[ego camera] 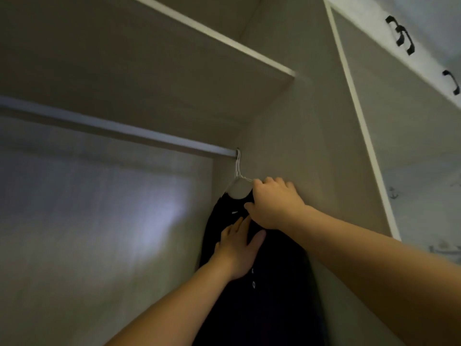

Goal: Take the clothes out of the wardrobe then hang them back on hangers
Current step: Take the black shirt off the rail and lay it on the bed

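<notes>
On white hanger (238, 169), black garment (274, 308)

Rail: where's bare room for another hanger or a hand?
The rail is bare from the picture's left edge up to the white hanger. Crowded at its right end: the dark garment, left hand and right hand sit against the side wall.

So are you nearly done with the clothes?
Hard to say. Done: one black top sits on a white hanger hooked over the rail. In hand: the right hand grips its shoulder while the left hand lies flat on its front. Left: probably letting go; no other clothes are in view, so I can't tell how many remain.
</notes>
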`<state>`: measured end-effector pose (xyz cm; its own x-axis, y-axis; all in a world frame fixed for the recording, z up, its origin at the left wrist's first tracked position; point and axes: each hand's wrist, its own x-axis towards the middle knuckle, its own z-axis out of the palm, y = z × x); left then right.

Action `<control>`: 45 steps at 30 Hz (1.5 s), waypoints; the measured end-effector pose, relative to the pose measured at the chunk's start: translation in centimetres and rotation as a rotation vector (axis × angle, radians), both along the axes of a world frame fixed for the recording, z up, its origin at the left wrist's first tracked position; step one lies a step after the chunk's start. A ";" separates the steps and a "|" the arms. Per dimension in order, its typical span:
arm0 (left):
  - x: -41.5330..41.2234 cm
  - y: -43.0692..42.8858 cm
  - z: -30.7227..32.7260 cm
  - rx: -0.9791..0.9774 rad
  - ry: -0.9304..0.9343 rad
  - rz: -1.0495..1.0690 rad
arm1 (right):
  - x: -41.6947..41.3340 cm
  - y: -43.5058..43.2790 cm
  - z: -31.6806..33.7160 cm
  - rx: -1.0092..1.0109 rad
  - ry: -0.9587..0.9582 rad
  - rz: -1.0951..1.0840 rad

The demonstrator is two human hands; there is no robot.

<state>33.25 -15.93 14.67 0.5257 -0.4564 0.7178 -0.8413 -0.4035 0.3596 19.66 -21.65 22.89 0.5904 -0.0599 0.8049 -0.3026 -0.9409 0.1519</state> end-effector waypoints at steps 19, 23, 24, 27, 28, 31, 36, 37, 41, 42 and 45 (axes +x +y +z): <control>2.7 4.6 -0.6 0.024 -0.081 -0.201 | 3.7 4.4 4.6 0.276 0.006 -0.068; 3.4 5.1 -0.3 -0.043 -0.109 -0.235 | 5.0 4.6 5.1 0.695 -0.066 0.250; 3.7 5.3 -0.3 -0.061 -0.108 -0.249 | 5.4 4.5 5.1 0.779 -0.103 0.281; 3.7 5.9 -0.3 -0.078 -0.097 -0.261 | 6.4 3.9 5.0 0.941 -0.231 0.471; 3.6 6.2 -0.3 -0.080 -0.093 -0.262 | 6.3 3.8 4.9 0.971 -0.268 0.514; 3.2 6.8 -0.3 -0.094 -0.103 -0.261 | 5.3 3.2 4.3 0.999 -0.350 0.600; 1.3 6.8 0.2 -0.139 -0.158 -0.194 | 1.0 1.0 3.4 0.716 -0.363 0.562; 0.7 6.6 0.3 -0.156 -0.186 -0.173 | -0.5 0.5 3.2 0.603 -0.368 0.489; -2.2 5.0 1.3 -0.306 -0.302 -0.096 | -7.5 -1.4 2.2 0.145 -0.391 0.172; -3.1 4.4 1.5 -0.340 -0.309 -0.083 | -9.5 -1.9 2.0 0.087 -0.393 0.127; -6.8 2.1 2.6 -0.455 -0.358 -0.072 | -15.7 -3.4 1.2 -0.053 -0.421 -0.002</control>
<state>26.49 -13.82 17.26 0.1936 -0.0861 0.9773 -0.9619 -0.2126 0.1719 4.00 -25.07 24.10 0.2091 -0.0129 0.9778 -0.3504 -0.9345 0.0626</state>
